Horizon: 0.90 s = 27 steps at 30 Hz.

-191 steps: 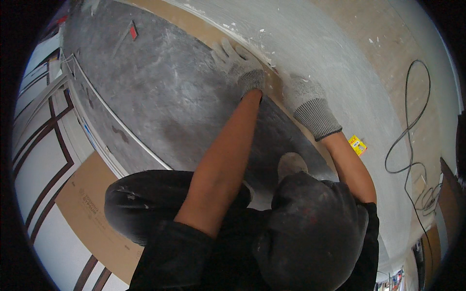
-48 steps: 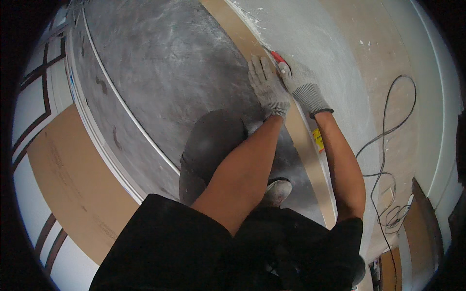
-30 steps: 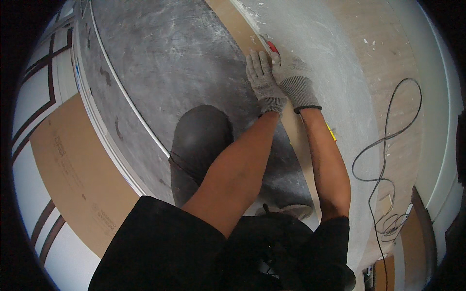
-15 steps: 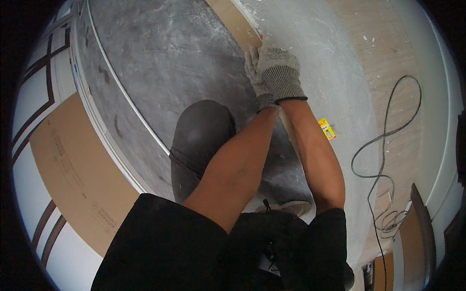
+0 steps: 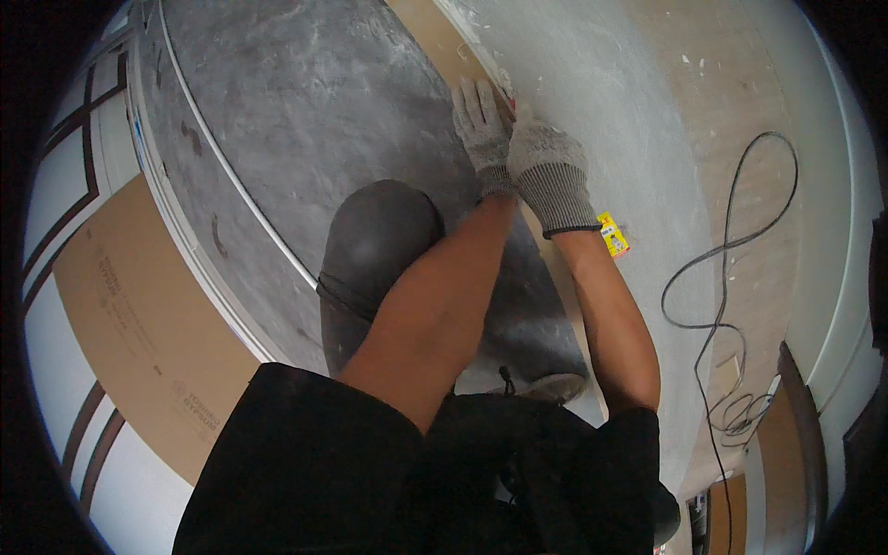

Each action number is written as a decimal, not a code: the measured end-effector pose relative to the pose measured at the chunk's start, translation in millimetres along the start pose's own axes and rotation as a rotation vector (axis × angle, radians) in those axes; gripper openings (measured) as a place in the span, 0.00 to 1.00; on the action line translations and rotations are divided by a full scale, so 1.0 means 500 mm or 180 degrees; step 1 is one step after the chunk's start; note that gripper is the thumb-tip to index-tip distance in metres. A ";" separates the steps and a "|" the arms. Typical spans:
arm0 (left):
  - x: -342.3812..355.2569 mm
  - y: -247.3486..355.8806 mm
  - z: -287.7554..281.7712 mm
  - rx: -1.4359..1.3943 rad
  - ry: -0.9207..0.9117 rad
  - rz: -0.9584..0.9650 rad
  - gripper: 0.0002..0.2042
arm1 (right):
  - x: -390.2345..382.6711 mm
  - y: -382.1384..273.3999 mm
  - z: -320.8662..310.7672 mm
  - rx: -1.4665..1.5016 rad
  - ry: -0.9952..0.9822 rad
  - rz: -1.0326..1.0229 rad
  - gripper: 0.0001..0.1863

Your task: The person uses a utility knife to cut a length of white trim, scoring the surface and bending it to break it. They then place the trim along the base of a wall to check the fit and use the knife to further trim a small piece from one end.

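Both hands wear grey knit gloves with ribbed cuffs. My left hand (image 5: 482, 129) lies flat with its fingers stretched out, across the edge of a dark grey sheet (image 5: 314, 102) and the tan strip (image 5: 444, 42) beside it. Close on its right, my right hand (image 5: 548, 162) is closed, its fingers mostly hidden under the back of the glove. A small reddish bit shows at its far side; what it grips cannot be made out. The hands are nearly touching at the strip's right edge.
A yellow packet (image 5: 612, 235) lies right of my right wrist on the whitish, dusty surface (image 5: 638, 139). A dark cable (image 5: 717, 250) loops at the right. A white pipe (image 5: 231, 176) crosses the grey sheet; brown cardboard (image 5: 139, 324) lies at the left. My knee (image 5: 379, 250) rests on the sheet.
My right hand has come nearer to me and slightly right, apart from the left. My left hand now shows flat, its fingers stretched out. The view has shifted a little.
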<state>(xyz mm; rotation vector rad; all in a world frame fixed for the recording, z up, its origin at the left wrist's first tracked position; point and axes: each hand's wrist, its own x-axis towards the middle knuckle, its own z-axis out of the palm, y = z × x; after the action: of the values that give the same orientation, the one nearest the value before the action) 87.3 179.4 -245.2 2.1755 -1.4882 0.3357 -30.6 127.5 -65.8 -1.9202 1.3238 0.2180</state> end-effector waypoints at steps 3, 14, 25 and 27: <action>0.000 0.027 -0.015 -0.0082 0.0003 -0.0052 0.40 | -0.013 0.023 0.010 -0.0020 -0.0057 0.0081 0.26; 0.011 0.038 -0.039 -0.0146 -0.0232 -0.0236 0.41 | -0.038 0.022 0.023 -0.0132 -0.0110 0.0152 0.27; 0.033 0.092 -0.100 -0.0310 -0.0520 -0.0355 0.34 | -0.089 0.089 0.066 -0.0068 -0.0017 0.0200 0.26; 0.034 0.105 -0.113 -0.0369 -0.0526 -0.0420 0.32 | -0.105 0.081 0.043 -0.0137 -0.0208 0.0279 0.26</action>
<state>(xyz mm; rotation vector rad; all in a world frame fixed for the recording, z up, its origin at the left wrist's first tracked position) 49.0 179.6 -176.2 2.2387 -1.4023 0.0245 -82.6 173.2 -72.7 -1.8762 1.3710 0.3529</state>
